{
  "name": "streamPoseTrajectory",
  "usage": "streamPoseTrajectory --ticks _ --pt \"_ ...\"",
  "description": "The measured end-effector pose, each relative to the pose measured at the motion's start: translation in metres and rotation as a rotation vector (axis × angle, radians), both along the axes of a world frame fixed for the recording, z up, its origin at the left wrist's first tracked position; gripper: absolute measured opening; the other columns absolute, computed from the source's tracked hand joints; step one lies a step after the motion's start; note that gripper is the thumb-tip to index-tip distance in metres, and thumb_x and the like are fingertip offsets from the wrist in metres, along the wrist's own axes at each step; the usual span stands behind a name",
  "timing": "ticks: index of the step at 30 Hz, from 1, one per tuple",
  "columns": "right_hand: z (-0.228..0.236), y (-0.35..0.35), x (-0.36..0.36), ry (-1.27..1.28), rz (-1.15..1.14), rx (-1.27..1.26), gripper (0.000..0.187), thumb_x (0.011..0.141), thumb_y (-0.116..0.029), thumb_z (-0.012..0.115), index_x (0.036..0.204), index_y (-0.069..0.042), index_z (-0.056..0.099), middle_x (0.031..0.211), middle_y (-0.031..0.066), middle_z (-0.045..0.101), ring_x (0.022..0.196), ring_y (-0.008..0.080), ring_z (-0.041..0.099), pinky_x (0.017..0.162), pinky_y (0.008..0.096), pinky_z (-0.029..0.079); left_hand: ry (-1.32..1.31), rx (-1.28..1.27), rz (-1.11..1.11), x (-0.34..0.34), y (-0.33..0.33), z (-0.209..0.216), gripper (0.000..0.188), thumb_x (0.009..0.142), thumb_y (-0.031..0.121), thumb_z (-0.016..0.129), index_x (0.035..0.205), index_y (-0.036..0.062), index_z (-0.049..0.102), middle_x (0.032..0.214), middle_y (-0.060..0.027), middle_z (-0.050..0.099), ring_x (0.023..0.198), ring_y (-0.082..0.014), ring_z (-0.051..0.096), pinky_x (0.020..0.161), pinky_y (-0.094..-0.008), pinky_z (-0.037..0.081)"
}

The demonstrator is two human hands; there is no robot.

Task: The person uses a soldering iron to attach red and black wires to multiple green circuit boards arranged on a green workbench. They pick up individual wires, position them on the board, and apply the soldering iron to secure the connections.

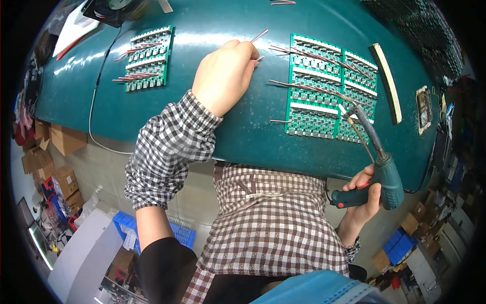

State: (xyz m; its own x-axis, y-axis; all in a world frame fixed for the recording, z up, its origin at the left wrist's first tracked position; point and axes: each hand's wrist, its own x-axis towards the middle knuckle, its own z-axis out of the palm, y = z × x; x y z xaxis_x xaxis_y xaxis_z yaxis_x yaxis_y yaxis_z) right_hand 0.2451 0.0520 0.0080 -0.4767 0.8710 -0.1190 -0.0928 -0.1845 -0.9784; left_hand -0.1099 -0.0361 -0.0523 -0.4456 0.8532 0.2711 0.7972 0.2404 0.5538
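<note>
I've got the right hand [365,191] gripping the soldering gun [391,178], tip [346,98] over the green board panel [312,124] on the bench [248,139], left hand [225,73] pinching thin wires [260,35]; I'd seat each end flush, heat briefly, hold still.

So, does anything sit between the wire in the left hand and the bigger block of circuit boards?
Only some thin wire ends jut past the left edge of the circuit boards toward the left hand and its wire; nothing else visible stands in that gap.
</note>
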Motion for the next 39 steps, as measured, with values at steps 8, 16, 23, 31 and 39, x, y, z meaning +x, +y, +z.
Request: streamPoseTrajectory --ticks 8,16,23,31,39 --pt "0.0 -0.001 -0.002 -0.004 -0.008 -0.007 0.052 0.096 -0.033 0.07 0.122 0.01 0.056 0.084 0.0099 0.061 0.073 0.0213 0.065 0.061 0.0374 0.062 -0.089 0.042 0.032 0.006 0.0 -0.001 0.008 0.093 0.005 0.066 0.098 0.0013 0.063 0.089 -0.0097 0.066 0.071 -0.0225 0.064 0.068 -0.0343 0.053" --pt "0.0 -0.002 -0.008 -0.075 0.012 0.08 0.05 0.1 -0.038 0.064 0.118 0.007 0.054 0.08 0.008 0.057 0.07 0.0163 0.061 0.056 0.0287 0.059 -0.563 -0.028 0.074 -0.003 -0.004 0.006 0.016 0.093 0.007 0.073 0.105 -0.0027 0.072 0.084 -0.0026 0.071 0.071 -0.0056 0.06 0.064 -0.0221 0.051" --pt "0.0 -0.001 -0.007 -0.041 0.001 0.043 0.051 0.097 -0.035 0.068 0.119 0.009 0.056 0.082 0.0095 0.06 0.07 0.0194 0.064 0.058 0.0337 0.06 -0.805 -0.03 0.091 -0.003 -0.002 0.004 0.016 0.093 0.01 0.074 0.103 -0.0027 0.074 0.083 -0.0016 0.071 0.07 -0.0058 0.061 0.065 -0.0215 0.051" --pt "0.0 0.0 -0.005 -0.014 0.009 0.018 0.051 0.096 -0.033 0.07 0.12 0.01 0.057 0.082 0.0101 0.061 0.071 0.0208 0.065 0.059 0.0358 0.061 -0.714 -0.06 0.036 -0.006 -0.002 0.001 0.015 0.094 0.013 0.074 0.099 -0.0009 0.075 0.083 -0.0007 0.07 0.073 -0.0057 0.06 0.067 -0.0224 0.051" --pt "-0.002 -0.001 -0.004 -0.005 0.0 0.01 0.05 0.096 -0.032 0.07 0.12 0.01 0.058 0.082 0.0102 0.061 0.069 0.0208 0.065 0.058 0.0355 0.061 -0.55 -0.067 0.043 -0.005 -0.004 -0.001 0.018 0.092 0.015 0.076 0.101 -0.0009 0.074 0.085 -0.0005 0.069 0.077 -0.006 0.057 0.069 -0.0238 0.049"
